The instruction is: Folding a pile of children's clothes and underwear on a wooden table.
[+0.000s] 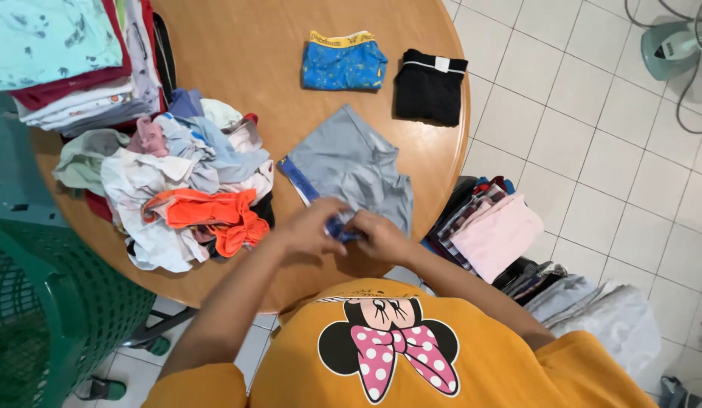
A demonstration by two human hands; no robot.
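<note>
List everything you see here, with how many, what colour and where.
Grey underwear: one, grey with blue waistband, table centre, under both hands.
Blue underwear: one, blue with yellow band, folded, far side of table.
Black underwear: one, black, folded, right of the blue one.
Unfolded clothes pile: one, mixed white, orange, grey, table left.
Folded stack: one, mixed colours, table's far left.
Round table: one, wooden.
Green basket: one, lower left.
Folded piles: several, pink on top, right of table.
Fan: one, pale green, floor top right.
Left hand, right hand: pinching the grey underwear's waistband.
</note>
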